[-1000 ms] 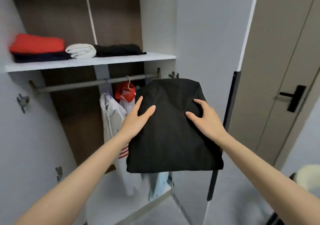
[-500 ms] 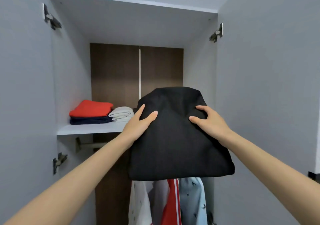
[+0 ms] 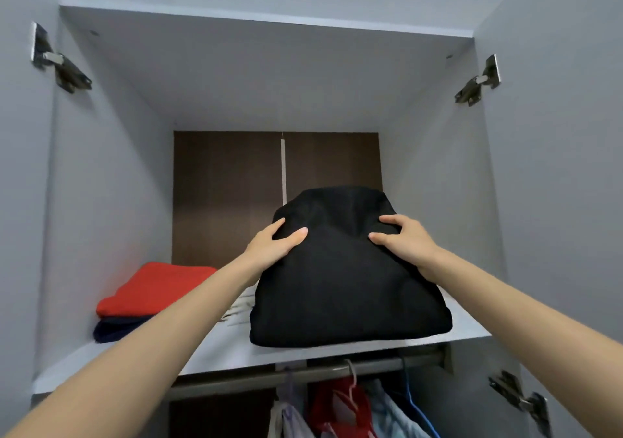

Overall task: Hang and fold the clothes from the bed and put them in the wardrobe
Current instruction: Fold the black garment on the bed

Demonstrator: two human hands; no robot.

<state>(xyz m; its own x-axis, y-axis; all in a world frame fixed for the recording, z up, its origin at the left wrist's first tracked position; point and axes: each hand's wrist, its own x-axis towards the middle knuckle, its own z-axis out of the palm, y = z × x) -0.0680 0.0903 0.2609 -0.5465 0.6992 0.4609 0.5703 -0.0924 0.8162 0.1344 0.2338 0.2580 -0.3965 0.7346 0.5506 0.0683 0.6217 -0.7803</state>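
Observation:
A folded black garment point(image 3: 344, 289) is at the right half of the wardrobe's upper shelf point(image 3: 219, 353), its near edge low over the shelf board. My left hand point(image 3: 273, 245) grips its left side, thumb on top. My right hand point(image 3: 404, 242) grips its right side, fingers curled into the fabric. Whether the garment's full weight lies on the shelf cannot be told. A folded red garment point(image 3: 158, 286) sits on a navy one point(image 3: 118, 329) at the shelf's left. A white folded piece point(image 3: 241, 306) peeks out between my left arm and the black garment.
Under the shelf runs a grey hanging rail point(image 3: 236, 378) with several garments on hangers point(image 3: 354, 410). Metal door hinges point(image 3: 57, 63) point(image 3: 478, 80) point(image 3: 519, 400) stick out from the grey side walls. The wardrobe's back panel is dark brown.
Both hands have carried the black garment up and forward from chest height into the upper shelf compartment. The view has tilted up and moved closer to the shelf.

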